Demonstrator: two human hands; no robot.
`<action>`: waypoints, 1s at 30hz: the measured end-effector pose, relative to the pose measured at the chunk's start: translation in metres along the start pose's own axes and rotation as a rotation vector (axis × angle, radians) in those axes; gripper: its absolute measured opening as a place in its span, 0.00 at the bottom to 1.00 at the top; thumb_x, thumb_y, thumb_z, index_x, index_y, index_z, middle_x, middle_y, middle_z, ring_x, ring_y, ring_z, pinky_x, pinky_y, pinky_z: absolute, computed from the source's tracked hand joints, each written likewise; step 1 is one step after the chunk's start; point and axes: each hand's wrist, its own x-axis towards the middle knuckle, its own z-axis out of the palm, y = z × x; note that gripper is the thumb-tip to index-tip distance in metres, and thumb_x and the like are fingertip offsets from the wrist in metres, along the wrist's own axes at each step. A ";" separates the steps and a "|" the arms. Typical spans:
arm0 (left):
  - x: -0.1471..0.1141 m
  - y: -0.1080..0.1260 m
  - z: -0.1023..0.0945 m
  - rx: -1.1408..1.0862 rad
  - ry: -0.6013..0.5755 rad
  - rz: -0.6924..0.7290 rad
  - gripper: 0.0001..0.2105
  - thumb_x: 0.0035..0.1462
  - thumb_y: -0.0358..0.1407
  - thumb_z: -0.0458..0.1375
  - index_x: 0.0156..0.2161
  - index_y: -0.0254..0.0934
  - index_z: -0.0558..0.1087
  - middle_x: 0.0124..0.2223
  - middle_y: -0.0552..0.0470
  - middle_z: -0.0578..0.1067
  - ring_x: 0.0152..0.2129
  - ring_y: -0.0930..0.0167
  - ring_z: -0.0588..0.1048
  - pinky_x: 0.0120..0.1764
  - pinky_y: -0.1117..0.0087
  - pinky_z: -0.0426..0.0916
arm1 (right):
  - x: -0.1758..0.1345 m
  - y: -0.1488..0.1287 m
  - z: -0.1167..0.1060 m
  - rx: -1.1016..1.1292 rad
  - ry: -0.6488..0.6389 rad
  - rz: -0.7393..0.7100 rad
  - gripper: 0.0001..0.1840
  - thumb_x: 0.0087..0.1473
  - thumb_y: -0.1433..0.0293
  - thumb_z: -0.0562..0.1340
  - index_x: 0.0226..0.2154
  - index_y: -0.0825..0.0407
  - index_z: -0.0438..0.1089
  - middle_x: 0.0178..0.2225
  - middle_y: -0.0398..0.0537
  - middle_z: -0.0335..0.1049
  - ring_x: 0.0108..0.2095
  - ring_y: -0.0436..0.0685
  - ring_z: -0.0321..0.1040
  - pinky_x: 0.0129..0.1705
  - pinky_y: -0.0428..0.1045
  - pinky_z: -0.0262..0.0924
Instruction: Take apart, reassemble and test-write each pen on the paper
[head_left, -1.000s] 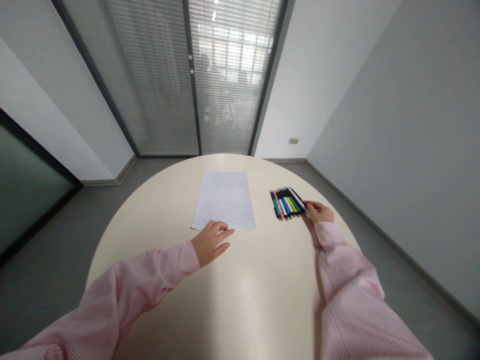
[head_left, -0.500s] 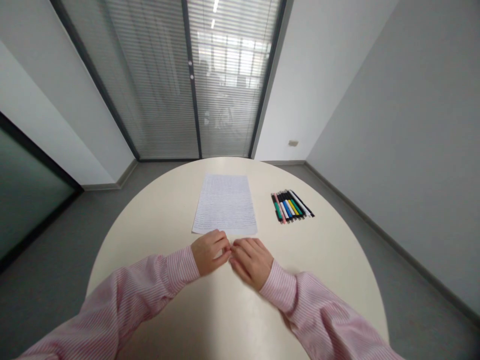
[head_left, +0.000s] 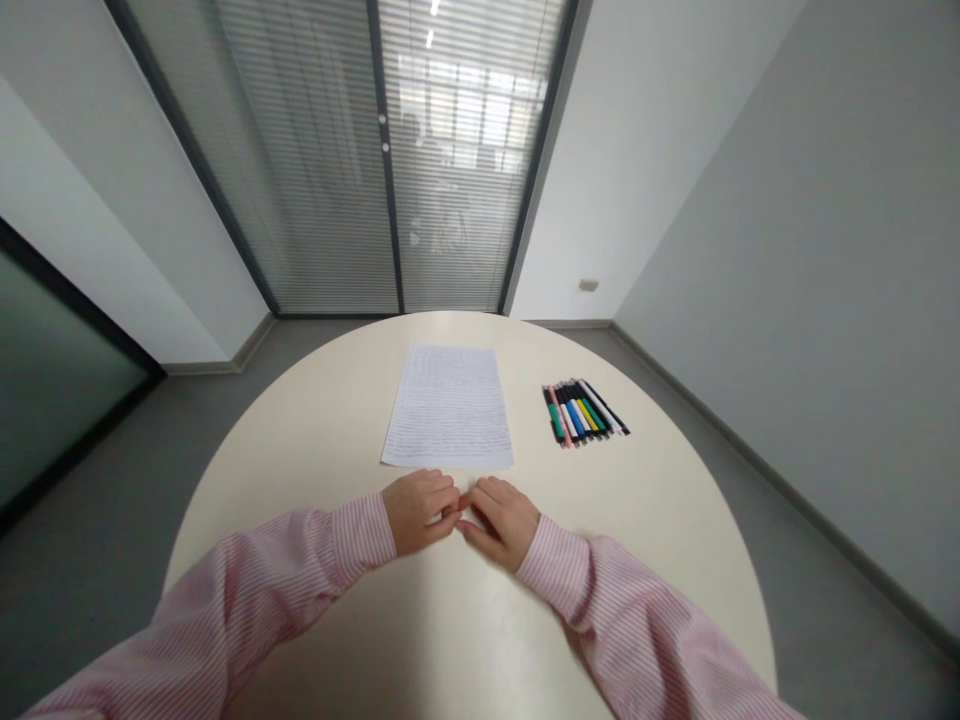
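Note:
My left hand (head_left: 422, 510) and my right hand (head_left: 500, 520) meet over the near middle of a round cream table (head_left: 300, 420). Their fingertips touch or nearly touch. The fingers of both are loosely bent, with the thumbs a little apart from them, and no object shows in either hand. Just beyond the hands lies a sheet of paper (head_left: 450, 407) covered in lines of writing. It lies flat, and its near edge is close to my left knuckles.
To the right of the paper, several pens (head_left: 583, 413) lie side by side in a row, with black, green, pink, white, blue and yellow parts. Behind the table stands a glass partition with blinds (head_left: 322, 200). A grey wall (head_left: 810, 250) rises on the right.
Both hands have shifted slightly, my left one lowering a little. The right thumb and fingers are spread a bit wider. The paper and pens have stayed in place.

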 end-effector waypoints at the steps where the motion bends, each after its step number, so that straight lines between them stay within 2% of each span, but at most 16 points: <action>1: 0.000 0.000 0.000 0.004 -0.002 -0.002 0.07 0.54 0.30 0.50 0.25 0.36 0.62 0.25 0.54 0.65 0.24 0.72 0.63 0.29 0.70 0.57 | 0.000 0.000 0.000 0.003 -0.001 -0.001 0.09 0.55 0.64 0.55 0.35 0.52 0.64 0.29 0.47 0.63 0.31 0.55 0.59 0.34 0.50 0.54; 20: 0.000 0.001 0.001 -0.001 0.009 -0.009 0.07 0.54 0.29 0.50 0.25 0.36 0.62 0.24 0.54 0.65 0.24 0.72 0.63 0.28 0.70 0.57 | 0.001 0.001 -0.003 0.008 -0.004 -0.003 0.08 0.55 0.64 0.55 0.35 0.51 0.64 0.28 0.46 0.63 0.30 0.55 0.59 0.32 0.49 0.55; 26: -0.001 0.000 0.002 -0.011 0.016 -0.010 0.06 0.54 0.30 0.51 0.26 0.36 0.63 0.25 0.54 0.65 0.24 0.72 0.63 0.29 0.70 0.57 | 0.002 -0.006 -0.005 0.056 0.008 0.013 0.07 0.54 0.65 0.56 0.34 0.51 0.64 0.26 0.45 0.63 0.28 0.53 0.60 0.31 0.48 0.56; 28: -0.001 -0.001 0.001 -0.020 0.002 -0.015 0.06 0.54 0.31 0.51 0.26 0.36 0.63 0.25 0.54 0.65 0.24 0.72 0.63 0.29 0.70 0.57 | 0.004 -0.002 -0.015 0.103 0.066 0.053 0.06 0.54 0.67 0.55 0.35 0.50 0.65 0.26 0.43 0.63 0.25 0.51 0.59 0.29 0.46 0.56; 30: 0.000 -0.002 0.001 -0.026 -0.015 -0.017 0.07 0.54 0.32 0.51 0.26 0.36 0.63 0.25 0.54 0.66 0.24 0.72 0.63 0.29 0.70 0.57 | 0.009 0.016 -0.034 0.061 0.222 0.165 0.07 0.56 0.69 0.53 0.35 0.51 0.65 0.25 0.44 0.63 0.25 0.51 0.60 0.31 0.47 0.57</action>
